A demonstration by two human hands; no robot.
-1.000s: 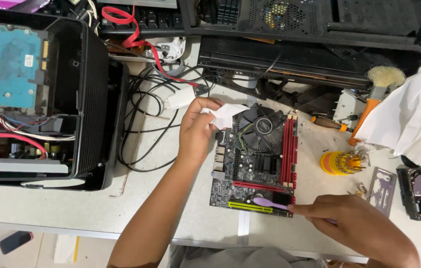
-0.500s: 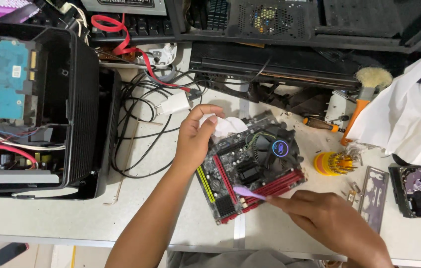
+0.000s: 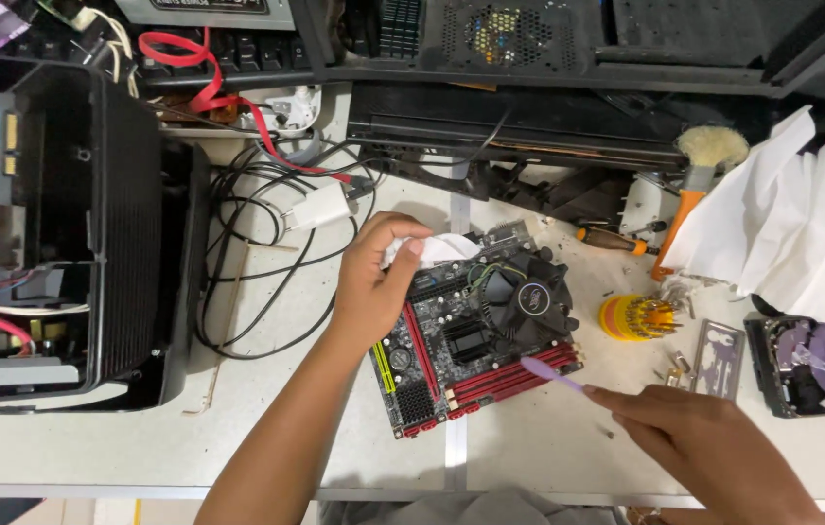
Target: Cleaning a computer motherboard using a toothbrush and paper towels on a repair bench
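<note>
A small black and red motherboard (image 3: 461,340) with a round black fan (image 3: 526,299) lies tilted on the white table (image 3: 529,447). My left hand (image 3: 373,282) presses a crumpled white tissue (image 3: 441,249) against the board's upper left corner. A thin purple stick (image 3: 550,372), probably a small brush, is in my right hand (image 3: 704,447), and its tip rests on the red memory slots at the board's lower right edge.
An open black computer case (image 3: 62,243) with a blue drive stands at the left. Black cables (image 3: 266,262) and a white adapter (image 3: 320,207) lie beside it. At the right are a yellow screwdriver bit holder (image 3: 634,317), a metal plate (image 3: 719,358), an orange-handled brush (image 3: 694,185) and white paper (image 3: 801,224).
The motherboard has been turned counter-clockwise from upright to tilted. My right hand has moved with the purple stick from the board's bottom edge to its red slots.
</note>
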